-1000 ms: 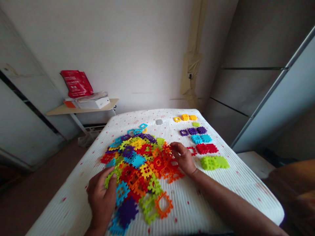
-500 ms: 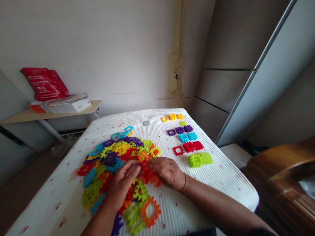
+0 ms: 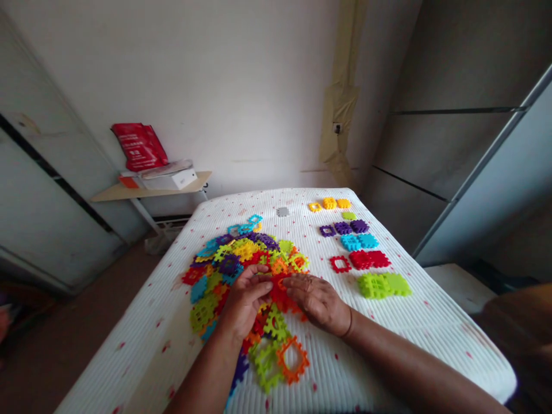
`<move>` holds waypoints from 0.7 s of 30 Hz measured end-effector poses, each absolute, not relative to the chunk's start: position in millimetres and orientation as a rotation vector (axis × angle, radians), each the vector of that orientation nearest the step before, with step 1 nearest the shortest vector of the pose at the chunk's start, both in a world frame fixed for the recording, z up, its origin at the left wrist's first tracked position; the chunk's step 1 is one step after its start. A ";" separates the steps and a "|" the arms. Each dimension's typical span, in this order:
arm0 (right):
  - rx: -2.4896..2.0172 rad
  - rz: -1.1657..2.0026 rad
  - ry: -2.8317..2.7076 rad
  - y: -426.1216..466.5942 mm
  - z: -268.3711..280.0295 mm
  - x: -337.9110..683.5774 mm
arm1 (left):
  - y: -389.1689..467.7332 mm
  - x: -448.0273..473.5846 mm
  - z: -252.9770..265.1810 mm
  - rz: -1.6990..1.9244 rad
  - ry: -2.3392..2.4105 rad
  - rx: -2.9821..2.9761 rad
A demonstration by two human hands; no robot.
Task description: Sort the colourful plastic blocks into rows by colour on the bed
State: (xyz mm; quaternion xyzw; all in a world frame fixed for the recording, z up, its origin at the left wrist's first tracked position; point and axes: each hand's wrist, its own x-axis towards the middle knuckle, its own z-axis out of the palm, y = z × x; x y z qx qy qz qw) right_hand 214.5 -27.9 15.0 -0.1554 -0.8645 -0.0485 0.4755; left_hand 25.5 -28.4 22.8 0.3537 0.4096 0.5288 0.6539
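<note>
Both hands meet over a heap of colourful toothed plastic interlocking blocks (image 3: 245, 249). A red interlocking block (image 3: 280, 293) lies between them, partly covered by fingers. My left hand (image 3: 248, 296) is closed, its thumb and fingertips at the left edge of this block. From the other side my right hand (image 3: 317, 302) curls its fingers over it; the fingertips are partly hidden. Orange pieces show below the right fingers. Nearer to me lie a green block (image 3: 263, 365) and an orange toothed frame (image 3: 293, 359).
Sorted rows on the right hold yellow (image 3: 330, 203), purple (image 3: 344, 228), blue (image 3: 359, 241), red (image 3: 370, 260) and green blocks (image 3: 384, 286). A grey block (image 3: 282, 212) lies towards the back. Beyond the white padded surface (image 3: 142, 345) stands a side table (image 3: 200, 181) with a red bag (image 3: 140, 146).
The view has swung left, so everything appears farther right. Both hands stay over the heap; the red block between them shows more plainly.
</note>
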 end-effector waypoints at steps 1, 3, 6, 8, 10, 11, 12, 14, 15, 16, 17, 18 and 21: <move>-0.406 -0.099 -2.112 -26.7 13.4 214.6 | -28.7 25.4 23.3 1.222 0.947 0.807; -0.481 -0.042 -2.116 -24.6 11.6 215.2 | -28.9 25.7 24.5 1.275 0.991 0.823; -0.640 0.088 -2.118 -22.4 13.1 216.0 | -28.6 26.9 26.3 1.359 1.059 0.884; -0.725 0.161 -2.119 -21.4 16.6 215.8 | -28.8 28.2 27.5 1.398 1.097 0.929; -0.758 0.205 -2.146 -20.8 21.2 214.5 | -29.6 29.6 28.4 1.409 1.120 0.965; -0.762 0.217 -2.168 -20.7 23.5 213.6 | -30.1 30.2 28.5 1.405 1.124 0.982; -0.769 0.227 -2.192 -20.7 25.8 212.6 | -30.7 30.7 28.4 1.395 1.125 0.999; -0.792 0.240 -2.237 -21.3 29.5 210.5 | -31.7 31.3 27.1 1.370 1.116 1.030; -0.802 0.245 -2.257 -21.8 30.9 209.6 | -32.1 31.4 26.1 1.360 1.111 1.040; -0.806 0.246 -2.278 -22.4 31.8 208.7 | -32.4 31.4 24.9 1.350 1.108 1.046; -0.808 0.242 -2.298 -23.1 32.5 208.1 | -32.5 31.5 23.8 1.340 1.109 1.052; -0.812 0.230 -2.317 -23.9 32.9 207.6 | -32.6 31.6 22.7 1.332 1.114 1.059; -0.875 0.155 -2.393 -25.7 35.4 208.5 | -32.6 31.7 20.3 1.313 1.144 1.090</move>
